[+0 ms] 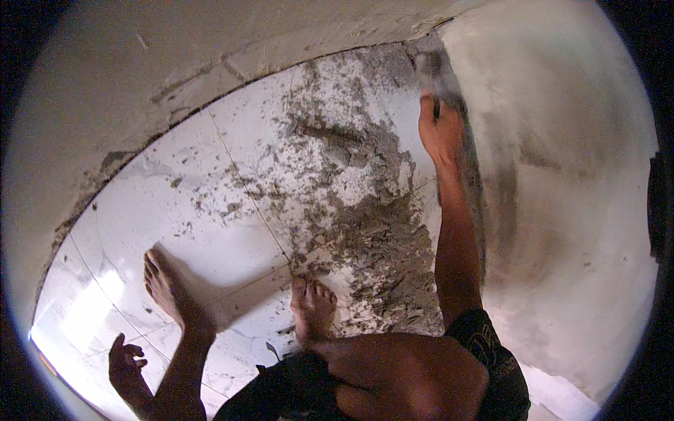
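Observation:
At the far right of the floor, by the wall's foot, my right hand is closed round the dark handle of a tool that looks like a trowel. Its grey blade is smeared by motion near the corner where the two walls meet, so its exact shape is unclear. Wet grey mortar runs in a strip along the base of the right wall beside my forearm. Low on the left, my left hand hangs with loosely bent fingers apart and nothing in them.
Grey mortar crumbs and lumps cover much of the white tiled floor between my feet and the corner. My bare left foot and right foot stand on the tiles. A plastered wall rises close on the right, another ahead.

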Available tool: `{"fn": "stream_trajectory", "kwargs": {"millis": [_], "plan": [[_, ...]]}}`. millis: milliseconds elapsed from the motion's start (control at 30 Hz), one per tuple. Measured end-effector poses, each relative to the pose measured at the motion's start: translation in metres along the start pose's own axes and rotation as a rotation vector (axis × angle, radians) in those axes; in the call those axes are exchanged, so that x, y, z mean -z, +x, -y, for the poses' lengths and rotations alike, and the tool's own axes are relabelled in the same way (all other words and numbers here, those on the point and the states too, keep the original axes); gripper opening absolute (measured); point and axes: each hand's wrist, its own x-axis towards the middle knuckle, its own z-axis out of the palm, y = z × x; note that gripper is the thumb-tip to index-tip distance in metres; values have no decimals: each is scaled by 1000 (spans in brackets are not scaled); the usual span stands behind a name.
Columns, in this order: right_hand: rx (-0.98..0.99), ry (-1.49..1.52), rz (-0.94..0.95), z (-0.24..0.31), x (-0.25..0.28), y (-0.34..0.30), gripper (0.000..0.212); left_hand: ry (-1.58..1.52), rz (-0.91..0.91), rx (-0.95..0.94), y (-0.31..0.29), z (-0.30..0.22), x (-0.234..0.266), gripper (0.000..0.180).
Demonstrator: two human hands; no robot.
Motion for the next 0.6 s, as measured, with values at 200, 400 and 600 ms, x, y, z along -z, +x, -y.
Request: {"fn": "stream_trajectory", "kwargs": {"millis": [200,400,600], "plan": [[145,74,-193,-10,-4,-12,50,79,-2,-36,-10,19,-15,40],[10,-105,19,28,16,7,52,139,-9,-130,-22,43,-19,55],[140,-42,25,35,10,9,50,70,14,-33,-9,30,-15,44]]}}
